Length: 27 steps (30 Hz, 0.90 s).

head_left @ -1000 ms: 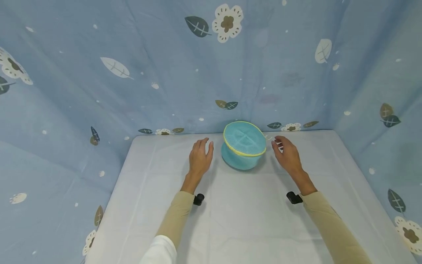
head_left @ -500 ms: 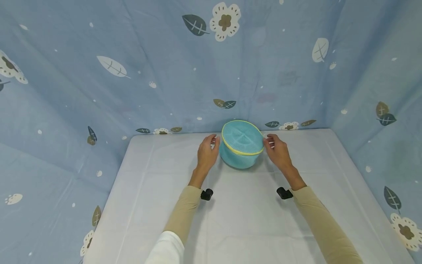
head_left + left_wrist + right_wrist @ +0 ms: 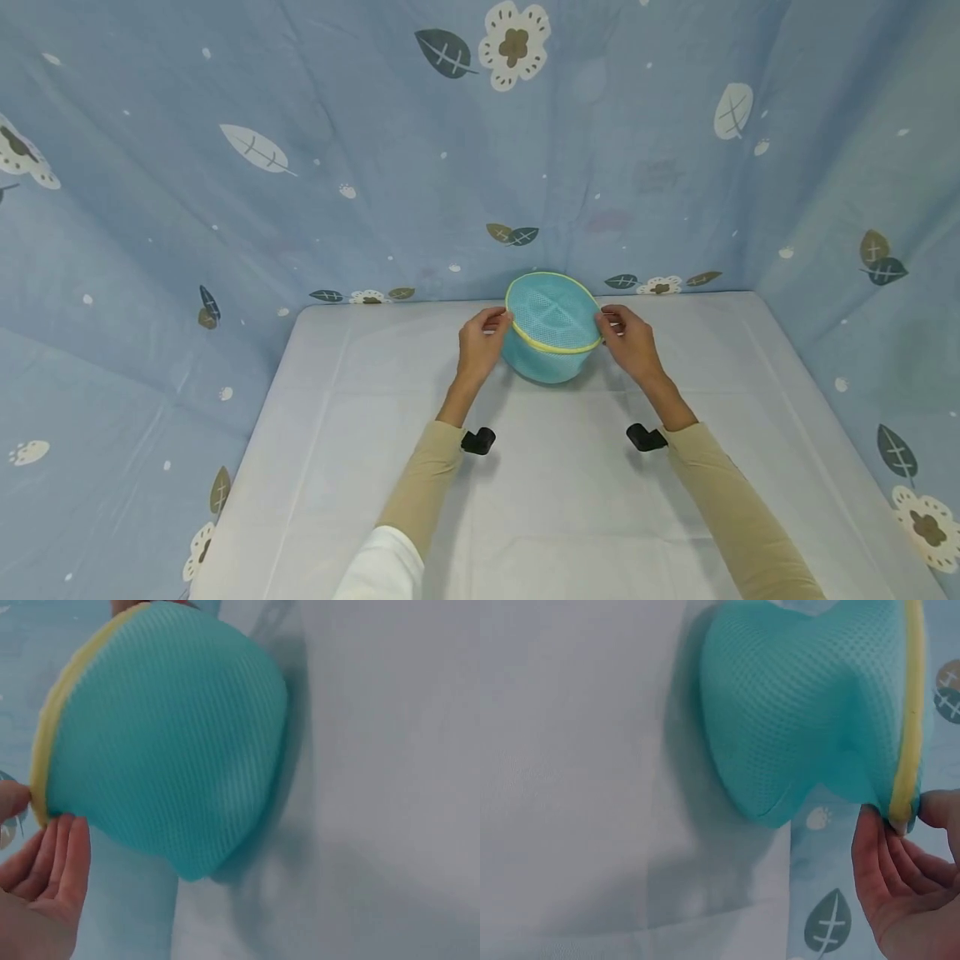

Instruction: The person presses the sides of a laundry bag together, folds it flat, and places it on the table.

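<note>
"Both sides held?"
"Yes: left grip [image 3: 480, 343] and right grip [image 3: 632, 342] pinched the yellow-rimmed round turquoise mesh bag [image 3: 552, 327], far side of the white-covered bench [image 3: 555, 492]; even tension probably kept its shape."

2 tan sleeves [image 3: 422, 479], 2 black wrist cameras [image 3: 480, 441]

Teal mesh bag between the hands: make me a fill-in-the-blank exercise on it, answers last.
The trim round the top of the teal mesh bag is ____.
Of the left hand and the right hand, ____ pinch that trim.
The curtain behind the table has a ____ background.
In the head view, of the table's near and far edges, the bag is closer to the ____ one.
Missing words: yellow; both; blue; far.
</note>
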Each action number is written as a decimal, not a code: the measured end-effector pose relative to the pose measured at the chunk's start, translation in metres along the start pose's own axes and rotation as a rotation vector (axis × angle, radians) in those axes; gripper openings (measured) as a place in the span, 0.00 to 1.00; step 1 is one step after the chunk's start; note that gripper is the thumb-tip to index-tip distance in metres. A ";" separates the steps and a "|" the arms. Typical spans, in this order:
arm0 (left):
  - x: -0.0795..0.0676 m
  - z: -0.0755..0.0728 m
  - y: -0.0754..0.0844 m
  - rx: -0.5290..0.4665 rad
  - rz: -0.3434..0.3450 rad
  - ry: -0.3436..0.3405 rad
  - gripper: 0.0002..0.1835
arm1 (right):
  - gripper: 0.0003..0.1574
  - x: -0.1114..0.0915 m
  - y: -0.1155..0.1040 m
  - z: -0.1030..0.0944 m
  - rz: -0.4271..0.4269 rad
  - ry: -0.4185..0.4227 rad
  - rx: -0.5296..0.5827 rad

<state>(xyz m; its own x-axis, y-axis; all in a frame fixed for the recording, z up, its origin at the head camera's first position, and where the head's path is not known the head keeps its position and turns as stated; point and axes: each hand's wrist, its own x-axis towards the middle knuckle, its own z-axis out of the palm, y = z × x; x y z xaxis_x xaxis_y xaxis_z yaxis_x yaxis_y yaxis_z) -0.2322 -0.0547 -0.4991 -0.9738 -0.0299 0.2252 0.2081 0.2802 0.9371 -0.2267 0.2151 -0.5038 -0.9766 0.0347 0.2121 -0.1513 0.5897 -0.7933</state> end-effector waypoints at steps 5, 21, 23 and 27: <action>-0.003 0.000 0.006 -0.160 -0.094 -0.002 0.15 | 0.27 0.001 -0.003 -0.003 0.066 -0.056 0.088; -0.016 -0.004 0.016 -0.359 -0.302 -0.034 0.13 | 0.31 -0.009 -0.016 -0.023 0.212 -0.149 0.286; -0.017 -0.005 0.018 -0.356 -0.308 -0.030 0.13 | 0.30 -0.011 -0.017 -0.024 0.219 -0.152 0.279; -0.022 -0.006 0.020 -0.366 -0.315 -0.040 0.13 | 0.30 -0.015 -0.019 -0.027 0.235 -0.159 0.263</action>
<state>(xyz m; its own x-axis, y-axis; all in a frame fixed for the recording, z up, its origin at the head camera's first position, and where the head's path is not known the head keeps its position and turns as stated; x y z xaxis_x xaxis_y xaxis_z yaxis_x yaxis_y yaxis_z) -0.2057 -0.0544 -0.4833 -0.9959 -0.0200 -0.0881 -0.0859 -0.0928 0.9920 -0.2053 0.2252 -0.4770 -0.9977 0.0064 -0.0682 0.0660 0.3530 -0.9333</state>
